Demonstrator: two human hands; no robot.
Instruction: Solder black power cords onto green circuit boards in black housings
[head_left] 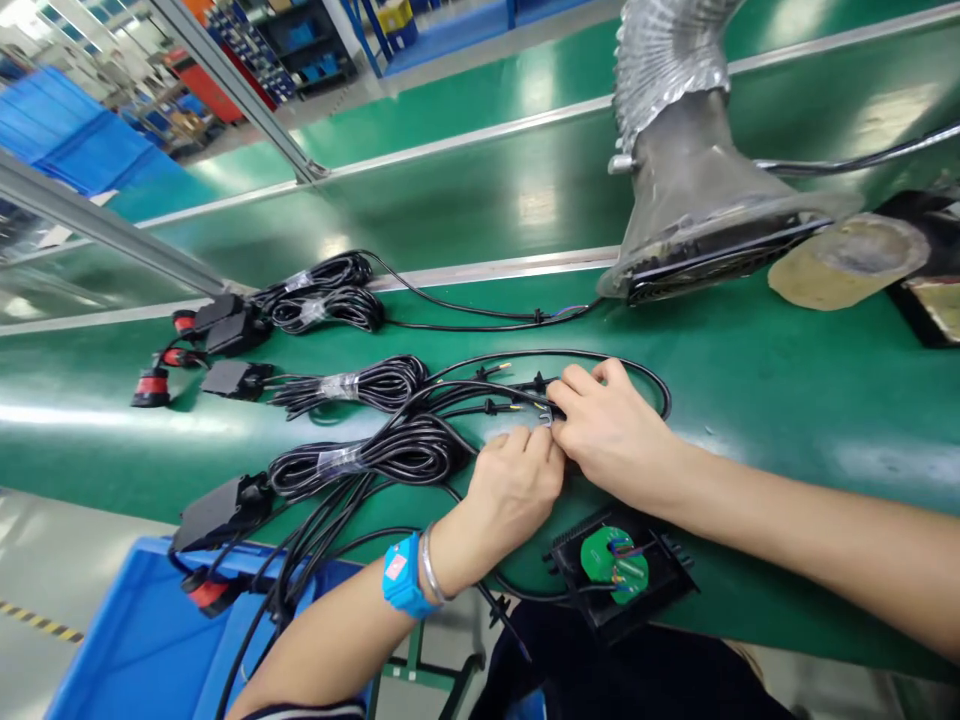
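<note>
My left hand (517, 475) and my right hand (604, 425) meet over the green bench, fingers closed. My right hand pinches a black cable (517, 393) that loops round from the bundles. A small metallic piece (547, 415) shows between the hands; what the left fingers grip is hidden. Beside them lie stripped cable ends with black strain reliefs (491, 406). Tied black cable bundles (390, 450) rest to the left. Below my right hand sits a black finned housing (562, 550) with a green circuit board (600, 555) and thin coloured wires.
Black boxes (225, 510) and red-and-black plugs (152, 387) lie at the left. A blue bin (150, 620) stands below the bench's left edge, with cables hanging over it. A fume hood (697, 190) on a silver duct hangs at the right, near a yellowish round container (847, 262).
</note>
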